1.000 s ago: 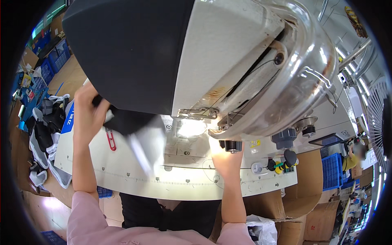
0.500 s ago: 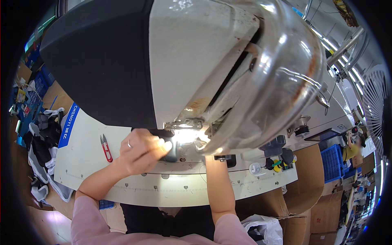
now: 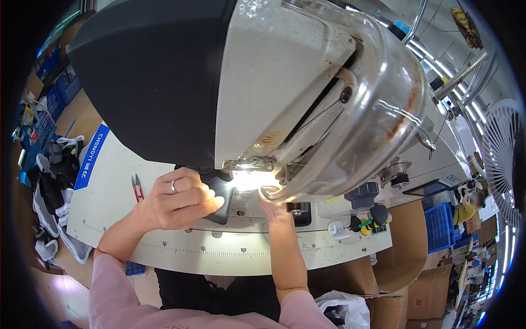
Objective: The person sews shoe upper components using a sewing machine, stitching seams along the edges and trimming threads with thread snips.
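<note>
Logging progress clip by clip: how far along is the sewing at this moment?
Done: a dark fabric piece lies on the machine bed under the sewing machine head, by the lit needle area. In hand: the left hand presses the piece flat; the right hand reaches in under the head, its fingers hidden. Left: no stitching can be seen; a heap of dark and white pieces sits at the table's left end. Red thread snips lie unused.
</note>
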`<state>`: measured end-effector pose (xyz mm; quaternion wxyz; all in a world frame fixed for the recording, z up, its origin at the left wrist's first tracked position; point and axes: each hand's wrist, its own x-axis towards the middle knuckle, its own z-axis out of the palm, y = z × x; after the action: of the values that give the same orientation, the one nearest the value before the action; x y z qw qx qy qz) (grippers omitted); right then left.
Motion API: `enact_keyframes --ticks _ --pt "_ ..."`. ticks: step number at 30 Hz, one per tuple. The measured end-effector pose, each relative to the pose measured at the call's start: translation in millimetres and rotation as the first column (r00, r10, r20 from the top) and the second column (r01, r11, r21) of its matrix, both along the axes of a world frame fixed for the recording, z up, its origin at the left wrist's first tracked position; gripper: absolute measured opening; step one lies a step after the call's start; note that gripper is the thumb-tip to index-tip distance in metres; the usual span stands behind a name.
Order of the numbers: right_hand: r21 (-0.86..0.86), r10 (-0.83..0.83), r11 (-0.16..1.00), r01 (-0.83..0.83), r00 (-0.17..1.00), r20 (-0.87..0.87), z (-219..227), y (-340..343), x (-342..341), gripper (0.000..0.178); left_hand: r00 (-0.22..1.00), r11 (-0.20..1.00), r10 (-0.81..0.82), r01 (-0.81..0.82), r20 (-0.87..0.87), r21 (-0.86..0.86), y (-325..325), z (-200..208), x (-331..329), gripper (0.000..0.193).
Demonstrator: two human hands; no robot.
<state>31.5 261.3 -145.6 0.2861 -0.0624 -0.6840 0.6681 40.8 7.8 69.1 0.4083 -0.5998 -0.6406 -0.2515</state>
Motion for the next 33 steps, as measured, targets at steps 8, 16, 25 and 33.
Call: enact_keyframes --ticks 8,16,25,33 --pt "-0.187 0.218 0.954 -0.232 0.971 -0.096 35 -5 16 0.012 0.998 1.000 -0.016 0.017 0.055 -0.010 0 4 1 0.033" --pt "-0.344 0.396 0.820 -0.458 0.887 -0.237 72 -12 24 0.013 0.998 0.999 -0.044 0.044 0.050 0.003 0 4 -2 0.031" --pt "-0.470 0.512 0.569 -0.675 0.738 -0.439 116 -27 26 0.018 0.996 0.999 0.021 -0.025 0.086 0.045 1 -7 -9 0.031" --pt "-0.488 0.441 0.672 -0.556 0.831 -0.340 97 -9 20 0.020 0.986 0.996 0.078 -0.070 0.146 -0.062 -4 -5 -5 0.034"
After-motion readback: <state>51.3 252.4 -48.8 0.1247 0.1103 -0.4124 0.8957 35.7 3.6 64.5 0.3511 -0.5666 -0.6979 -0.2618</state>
